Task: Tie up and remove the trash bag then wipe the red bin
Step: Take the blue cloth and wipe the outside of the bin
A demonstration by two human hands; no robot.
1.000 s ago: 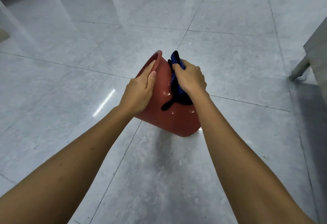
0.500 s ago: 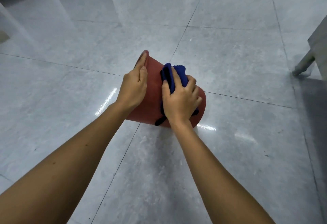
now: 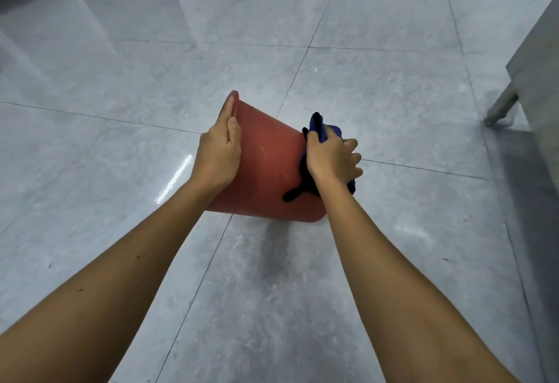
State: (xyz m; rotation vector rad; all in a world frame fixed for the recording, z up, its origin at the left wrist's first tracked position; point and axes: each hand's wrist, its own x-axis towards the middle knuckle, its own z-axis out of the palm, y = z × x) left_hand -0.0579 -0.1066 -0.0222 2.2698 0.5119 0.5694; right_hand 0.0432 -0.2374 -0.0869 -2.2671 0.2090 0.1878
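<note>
Head camera view: I've got the red bin (image 3: 266, 164) tipped over on its side just above the floor (image 3: 272, 292), mouth pointing away to my left, base down toward my right. Can't tell if the bottom edge is actually touching the tiles. No trash bag in sight, so I'd say I'm on the wiping part.

My left hand (image 3: 219, 152) holds it up by the rim, fingers (image 3: 228, 110) laid along the lip and thumb pressed on the outer wall. My right hand (image 3: 331, 160) is clamped on a blue cloth (image 3: 331, 130), pushing it against the wall down near the base, with a dark tail of it dangling below.

Handling-wise, it looks like a thin, light plastic bin, since one hand at the rim props it up fine. The wall is smooth and probably slick, so the rolled rim is the place to grab. The cloth is soft and floppy, so bunch it up in your palm.
</note>
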